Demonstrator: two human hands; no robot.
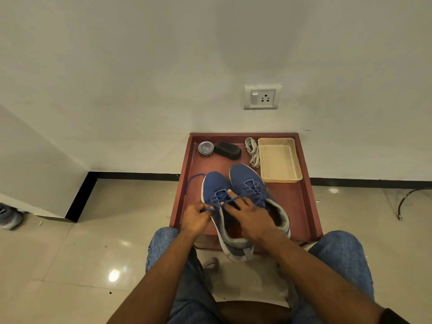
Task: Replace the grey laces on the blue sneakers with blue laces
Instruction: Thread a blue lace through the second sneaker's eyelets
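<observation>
Lacing the left sneaker point(216, 190) on the red tray point(301, 202), toe pointing away toward the wall, heel hanging over the near edge. Left hand point(195, 218) curled round one end of the blue lace point(230, 200), pinching it just off the shoe's left side. Right hand point(249, 218) spread flat over the tongue and collar, fingers straight, pressing the shoe down, gripping nothing. Lace running crosswise from the left pinch over the right fingers toward the right sneaker point(251, 183), at right angles to the shoe's long axis; a second loose end point(192, 181) curling out left near the toe. Right sneaker already showing blue lacing; grey laces point(253, 152) heaped at the tray's back beside the basket point(279, 160). Left hand nearer the free end, so probably the one to feed the next eyelet, which lies just right of the pinch.
</observation>
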